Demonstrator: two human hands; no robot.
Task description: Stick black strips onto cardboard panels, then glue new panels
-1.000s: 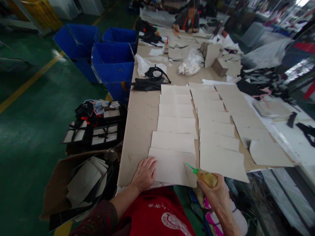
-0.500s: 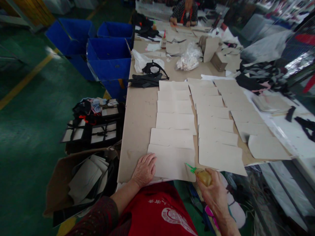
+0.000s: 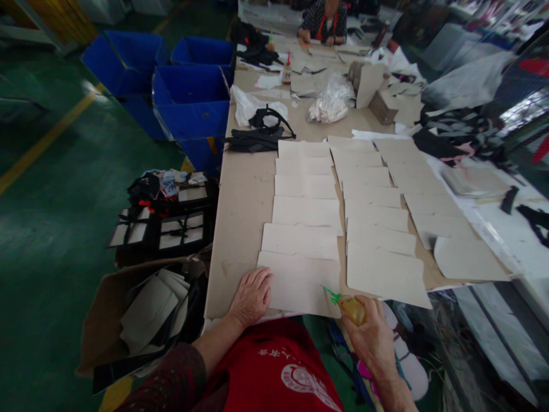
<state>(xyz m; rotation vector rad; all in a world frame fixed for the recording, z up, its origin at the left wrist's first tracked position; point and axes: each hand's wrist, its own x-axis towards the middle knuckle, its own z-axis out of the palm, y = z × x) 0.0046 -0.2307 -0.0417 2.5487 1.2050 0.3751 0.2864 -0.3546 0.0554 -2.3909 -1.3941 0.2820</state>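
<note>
My left hand (image 3: 252, 293) lies flat, fingers stretched out, on the left edge of the nearest grey-beige cardboard sheet (image 3: 300, 280). In my right hand (image 3: 374, 337) is a squeeze-type glue bottle (image 3: 353, 312) with yellowish contents, gripped and tilted. Its green nozzle points left, the tip over the right part of that same sheet; whether it touches cannot be made out. Beyond this sheet, more cardboard sheets overlap in a column, and two further columns (image 3: 381, 266) (image 3: 467, 257) run alongside to the right.
Black strips (image 3: 255, 140) and a clear plastic bag (image 3: 330, 103) lie farther up the table (image 3: 240, 229). Blue bins (image 3: 191, 106) and a carton (image 3: 96, 326) of board pieces stand on the left. At the far end sits another person (image 3: 323, 23). Another bottle (image 3: 286, 73) stands mid-table.
My right hand and the glue bottle have shifted very slightly left. My left hand stays on the sheet, and the sheets keep their places.
</note>
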